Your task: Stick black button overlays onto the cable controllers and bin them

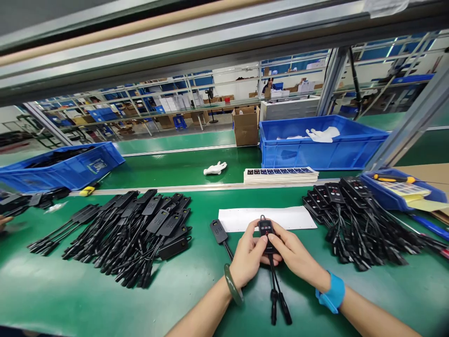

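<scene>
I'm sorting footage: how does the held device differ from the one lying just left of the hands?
The held device shows red marks; the lying device shows none. The left hand and right hand grip the held device; the lying device rests on the green table. Both are black with cables.

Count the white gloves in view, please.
2: one white glove on the green surface, left of the label stack; another white glove at the top of the large blue bin, where more may be hidden.
</scene>
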Available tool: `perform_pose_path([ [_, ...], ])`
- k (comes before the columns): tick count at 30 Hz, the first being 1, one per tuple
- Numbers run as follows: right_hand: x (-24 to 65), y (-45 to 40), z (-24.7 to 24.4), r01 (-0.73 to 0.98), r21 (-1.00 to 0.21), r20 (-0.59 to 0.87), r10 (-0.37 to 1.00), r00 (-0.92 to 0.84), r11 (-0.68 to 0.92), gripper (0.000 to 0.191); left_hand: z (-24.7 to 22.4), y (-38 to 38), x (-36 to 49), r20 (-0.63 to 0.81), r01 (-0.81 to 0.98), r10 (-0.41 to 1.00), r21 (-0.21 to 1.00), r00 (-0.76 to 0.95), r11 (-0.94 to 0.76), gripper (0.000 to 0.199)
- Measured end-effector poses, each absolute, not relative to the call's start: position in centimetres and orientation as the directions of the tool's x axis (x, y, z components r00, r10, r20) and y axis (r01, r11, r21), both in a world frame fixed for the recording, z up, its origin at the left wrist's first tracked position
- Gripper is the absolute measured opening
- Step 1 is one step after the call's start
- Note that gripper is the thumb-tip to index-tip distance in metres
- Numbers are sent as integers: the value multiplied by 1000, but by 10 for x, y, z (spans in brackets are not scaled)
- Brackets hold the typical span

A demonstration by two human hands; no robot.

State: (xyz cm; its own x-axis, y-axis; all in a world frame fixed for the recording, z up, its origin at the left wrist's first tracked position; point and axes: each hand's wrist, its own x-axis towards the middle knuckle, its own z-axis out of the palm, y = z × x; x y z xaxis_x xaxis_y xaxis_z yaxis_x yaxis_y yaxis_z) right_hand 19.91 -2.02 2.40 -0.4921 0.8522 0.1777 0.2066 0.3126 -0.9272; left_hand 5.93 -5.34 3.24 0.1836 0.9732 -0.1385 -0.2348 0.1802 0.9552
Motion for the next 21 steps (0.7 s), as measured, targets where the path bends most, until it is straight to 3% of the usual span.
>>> perform_pose_path([
  [3,197,-23,20,296,-869,244,864,-441,397,45,33,-52,61,-167,-283,974,937,151,205,59],
  [6,196,-22,17,440,-709,372,822,-430,551,59,35,-51,59,-156,-401,977,894,145,202,60],
  [8,201,-16,24,501,-610,434,788,-436,613,58,36,-50,55,-118,-407,974,894,192,189,62],
  [10,216,-5,40,576,-534,506,780,-369,619,47,34,-48,49,-49,-206,980,975,194,89,59],
  [12,242,11,62,720,-440,570,786,-238,537,39,30,-46,43,86,201,984,973,157,-117,51],
  [15,298,42,91,959,-219,561,828,-24,177,36,22,-45,38,217,687,952,659,216,-306,44],
  [18,352,70,100,983,-180,524,849,65,36,35,20,-45,42,122,842,953,447,278,-302,48],
  [21,384,84,94,985,-170,486,872,68,18,31,23,-47,48,46,892,958,355,283,-280,52],
])
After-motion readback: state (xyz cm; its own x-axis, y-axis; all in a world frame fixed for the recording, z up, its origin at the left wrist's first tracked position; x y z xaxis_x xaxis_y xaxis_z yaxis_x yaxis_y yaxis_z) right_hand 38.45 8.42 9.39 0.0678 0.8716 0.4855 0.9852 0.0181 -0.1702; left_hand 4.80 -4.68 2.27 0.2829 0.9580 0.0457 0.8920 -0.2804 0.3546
